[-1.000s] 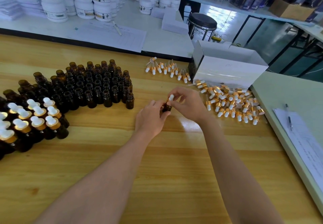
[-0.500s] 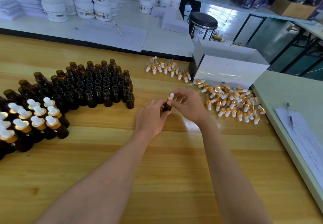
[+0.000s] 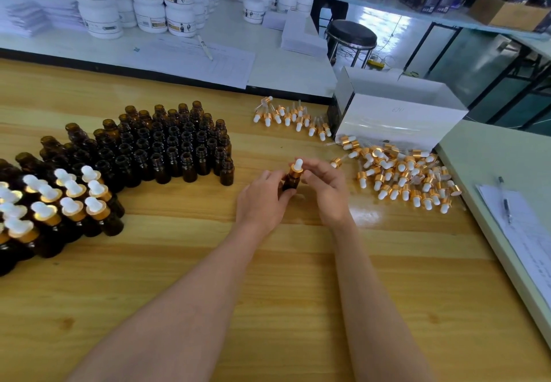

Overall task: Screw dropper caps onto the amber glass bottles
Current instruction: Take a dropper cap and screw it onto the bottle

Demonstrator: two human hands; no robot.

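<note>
Steadying the bottle (image 3: 288,184) upright for twisting, the left hand (image 3: 262,199) grips its body, left of the white box (image 3: 396,119); the right hand (image 3: 326,193) curls beside the cap (image 3: 297,166), pinching it or not I cannot tell.

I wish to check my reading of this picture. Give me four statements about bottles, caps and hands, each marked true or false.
1. The left hand holds an amber bottle bearing a dropper cap. True.
2. The loose dropper caps lie left of both hands. False: they lie to the right, by the white box.
3. Every bottle on the wooden table is capped. False: many uncapped bottles stand beside the capped bottles.
4. A pen lies on paper at the right. True.
</note>
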